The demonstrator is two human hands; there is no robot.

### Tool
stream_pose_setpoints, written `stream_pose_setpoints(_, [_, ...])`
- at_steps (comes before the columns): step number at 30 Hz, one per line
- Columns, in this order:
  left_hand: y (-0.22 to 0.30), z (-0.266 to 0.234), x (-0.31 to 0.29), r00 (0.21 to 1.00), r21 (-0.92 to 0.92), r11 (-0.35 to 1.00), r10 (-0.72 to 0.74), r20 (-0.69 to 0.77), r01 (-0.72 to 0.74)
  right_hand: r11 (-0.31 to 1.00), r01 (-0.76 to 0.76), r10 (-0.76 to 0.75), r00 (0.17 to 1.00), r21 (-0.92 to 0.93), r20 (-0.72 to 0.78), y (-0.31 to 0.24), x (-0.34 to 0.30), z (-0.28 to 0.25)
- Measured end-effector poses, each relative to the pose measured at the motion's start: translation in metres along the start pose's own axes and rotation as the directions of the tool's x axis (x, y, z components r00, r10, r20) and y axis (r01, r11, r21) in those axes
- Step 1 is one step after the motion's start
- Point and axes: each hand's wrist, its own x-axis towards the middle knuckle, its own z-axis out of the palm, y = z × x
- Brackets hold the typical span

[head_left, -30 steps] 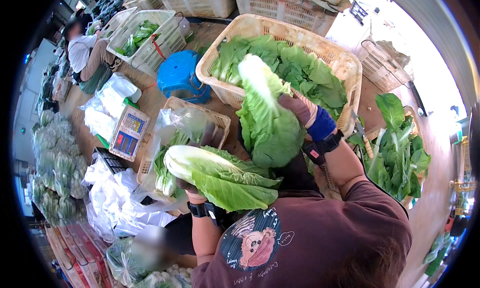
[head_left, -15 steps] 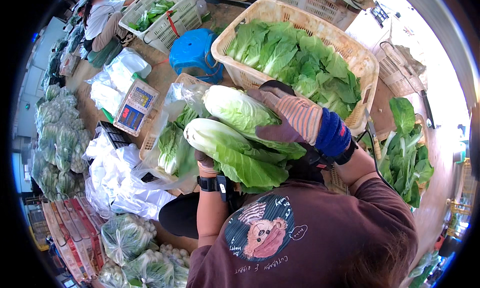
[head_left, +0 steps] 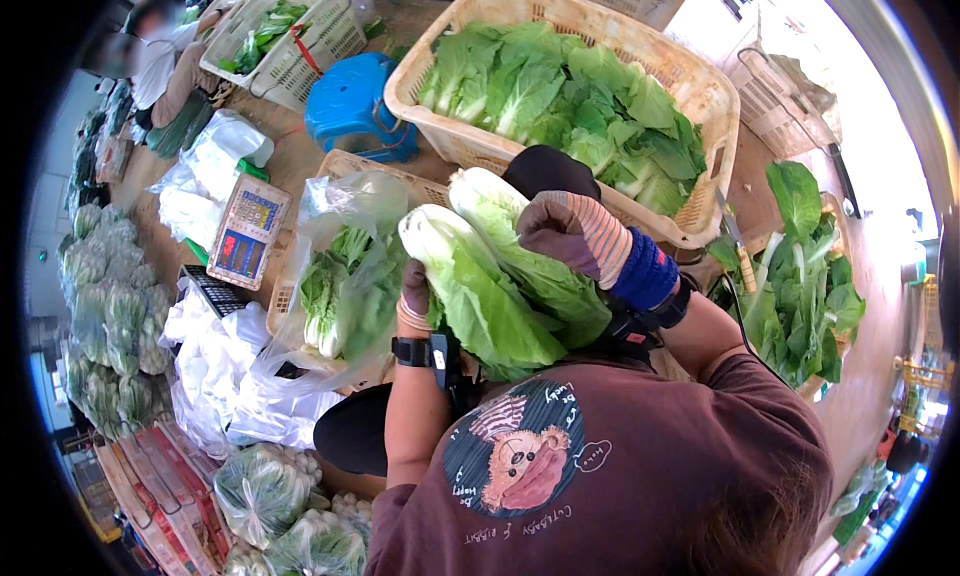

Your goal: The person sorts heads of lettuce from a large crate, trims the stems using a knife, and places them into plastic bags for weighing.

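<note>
Over in the upper middle of the frame there's a big crate [head_left: 450,141] of greens [head_left: 580,101]. The clear bag [head_left: 385,291] sits left of centre, with a blue stool [head_left: 348,106] above it. At centre, the near cabbage [head_left: 475,281] and far cabbage [head_left: 540,256] lie side by side, long axes slanting, white butts toward upper left, leafy tips lower right. The left hand [head_left: 415,294] cups the near one's left side, holding it; the right hand [head_left: 568,234] has curled fingers at the far one, whether gripping I can't tell.

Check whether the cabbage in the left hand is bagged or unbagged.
Unbagged: the cabbage shows no film over it, and the clear bag is to its left.
</note>
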Motion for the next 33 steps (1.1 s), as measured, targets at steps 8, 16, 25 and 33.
stream_pose_setpoints(8, [-0.002, -0.014, 0.009, 0.997, -0.025, 0.998, -0.053, -0.055, 0.052, 0.69, 0.345, -0.181, 0.934, 0.636, -0.309, -0.011, -0.047, -0.042])
stream_pose_setpoints(16, [-0.023, -0.032, 0.013, 0.988, -0.014, 0.993, 0.116, -0.1, -0.118, 0.854, 0.506, -0.48, 0.856, 0.12, -0.191, 0.006, -0.02, -0.127])
stream_pose_setpoints(25, [0.009, 0.034, -0.013, 1.0, 0.279, 0.96, -0.004, 0.004, 0.003, 0.933, 0.177, -0.167, 0.984, -0.312, 0.057, -0.027, 0.017, 0.003])
stream_pose_setpoints(33, [0.02, 0.067, -0.051, 0.992, 0.165, 0.979, 0.126, -0.033, -0.118, 0.873, 0.476, -0.443, 0.863, -0.101, 0.241, -0.016, 0.024, 0.035])
